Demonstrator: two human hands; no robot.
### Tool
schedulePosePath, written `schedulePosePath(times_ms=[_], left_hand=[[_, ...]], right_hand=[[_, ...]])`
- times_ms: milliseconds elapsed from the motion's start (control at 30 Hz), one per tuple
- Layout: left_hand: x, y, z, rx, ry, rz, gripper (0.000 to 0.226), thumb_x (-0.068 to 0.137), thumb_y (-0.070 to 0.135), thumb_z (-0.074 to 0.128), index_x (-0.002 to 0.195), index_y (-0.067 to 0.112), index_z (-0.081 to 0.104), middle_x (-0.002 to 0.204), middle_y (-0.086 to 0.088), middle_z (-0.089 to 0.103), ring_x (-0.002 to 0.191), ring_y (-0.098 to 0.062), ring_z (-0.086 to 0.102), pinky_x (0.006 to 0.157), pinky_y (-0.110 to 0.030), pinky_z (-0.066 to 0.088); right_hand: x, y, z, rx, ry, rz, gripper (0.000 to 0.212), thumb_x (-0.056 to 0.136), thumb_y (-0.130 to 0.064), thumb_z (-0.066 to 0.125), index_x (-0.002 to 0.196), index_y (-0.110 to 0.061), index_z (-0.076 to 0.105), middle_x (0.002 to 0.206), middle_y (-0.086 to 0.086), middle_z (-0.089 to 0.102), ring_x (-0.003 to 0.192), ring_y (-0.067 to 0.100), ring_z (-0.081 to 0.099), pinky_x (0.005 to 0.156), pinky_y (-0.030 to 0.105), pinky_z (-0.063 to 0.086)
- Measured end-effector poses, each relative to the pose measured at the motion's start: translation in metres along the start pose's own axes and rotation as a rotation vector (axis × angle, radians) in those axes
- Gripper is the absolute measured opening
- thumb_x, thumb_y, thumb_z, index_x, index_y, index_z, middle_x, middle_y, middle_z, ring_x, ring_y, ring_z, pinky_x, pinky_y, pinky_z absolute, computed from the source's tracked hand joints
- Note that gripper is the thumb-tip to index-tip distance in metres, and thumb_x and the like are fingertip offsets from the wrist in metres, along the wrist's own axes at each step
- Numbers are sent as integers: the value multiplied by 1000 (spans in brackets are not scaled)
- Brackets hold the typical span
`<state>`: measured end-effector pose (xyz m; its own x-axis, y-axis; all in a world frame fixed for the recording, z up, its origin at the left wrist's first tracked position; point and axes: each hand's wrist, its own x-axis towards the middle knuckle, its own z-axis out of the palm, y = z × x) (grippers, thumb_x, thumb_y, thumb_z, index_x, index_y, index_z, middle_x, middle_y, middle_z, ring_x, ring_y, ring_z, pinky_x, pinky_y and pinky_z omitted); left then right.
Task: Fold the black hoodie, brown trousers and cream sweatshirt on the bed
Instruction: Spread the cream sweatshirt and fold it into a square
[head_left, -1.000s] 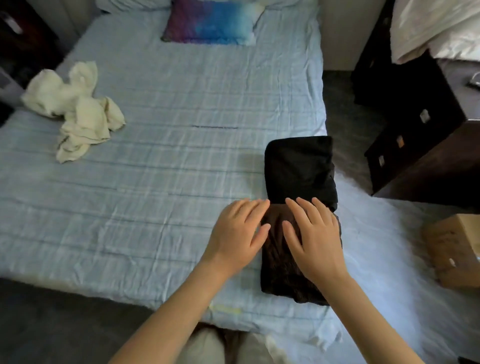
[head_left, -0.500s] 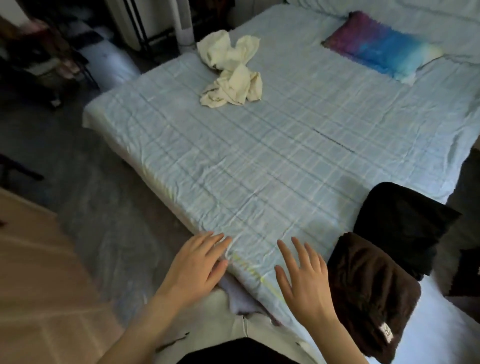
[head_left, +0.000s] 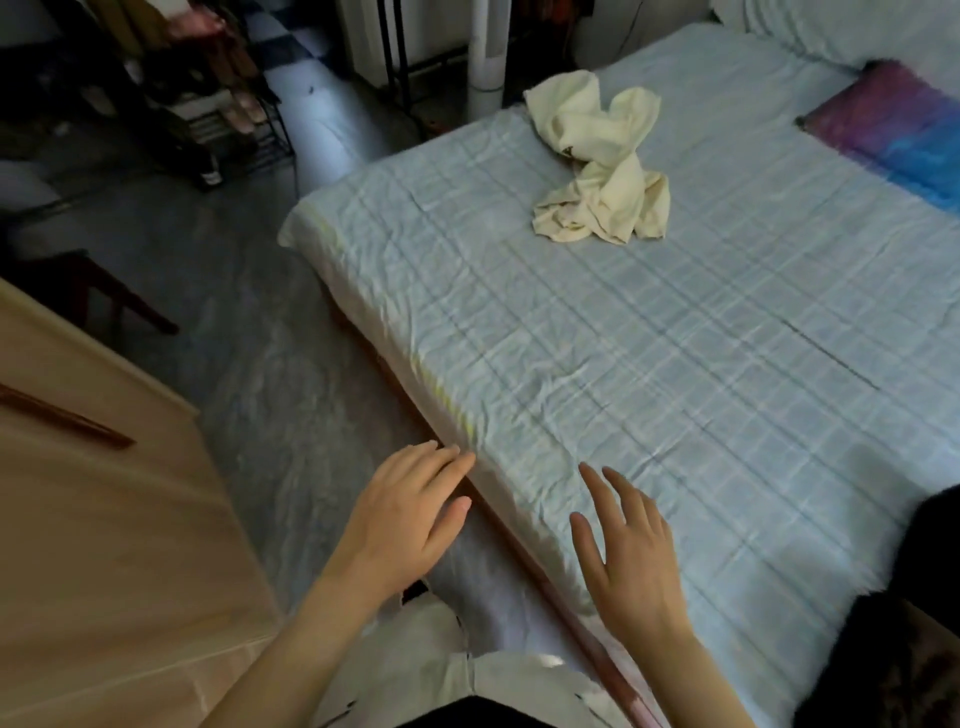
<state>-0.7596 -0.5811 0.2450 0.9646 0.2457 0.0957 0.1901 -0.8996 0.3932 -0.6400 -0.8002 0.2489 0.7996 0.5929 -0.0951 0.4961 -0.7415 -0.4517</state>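
My left hand (head_left: 410, 519) hangs over the floor just beside the bed (head_left: 623, 364), fingers straight and close together, holding nothing. My right hand (head_left: 628, 551) is over the bed's near edge, fingers spread, empty. At the right edge lie the brown trousers (head_left: 893, 670), the black hoodie (head_left: 937, 519) just beyond. The cream sweatshirt (head_left: 597, 166) lies crumpled at the far side.

cream sweatshirt (head_left: 597, 166) lies crumpled, unfolded, near the far left corner of the bed (head_left: 623, 415); black hoodie (head_left: 941, 514) and brown trousers (head_left: 893, 670) show partly at the right edge, well apart from it
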Motion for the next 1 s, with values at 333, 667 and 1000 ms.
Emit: schedulePosePath(times_ms=[333, 667, 1000], left_hand=[[54, -149, -82, -21, 55, -110, 50, 97, 35, 40, 133, 8, 61, 131, -8, 64, 124, -31, 57, 104, -45, 45], [168, -279, -102, -30, -13, -192, 52, 97, 38, 37, 134, 10, 60, 133, -8, 63, 127, -30, 56, 105, -47, 45], [341, -396, -180, -44, 35, 32, 50, 97, 38, 41, 134, 10, 60, 134, -9, 61, 127, -32, 54, 104, -48, 44]], right_hand=[[135, -138, 30, -27, -55, -105, 58, 100, -49, 30, 149, -22, 46, 150, 8, 49, 132, 30, 50, 108, 46, 41], [314, -217, 78, -13, -107, -109, 62, 101, -51, 23, 151, -23, 44, 151, 9, 48, 135, 30, 48, 110, 45, 38], [478, -300, 63, -28, 33, -38, 59, 102, -49, 27, 149, -20, 47, 147, 10, 53, 133, 30, 50, 108, 46, 41]])
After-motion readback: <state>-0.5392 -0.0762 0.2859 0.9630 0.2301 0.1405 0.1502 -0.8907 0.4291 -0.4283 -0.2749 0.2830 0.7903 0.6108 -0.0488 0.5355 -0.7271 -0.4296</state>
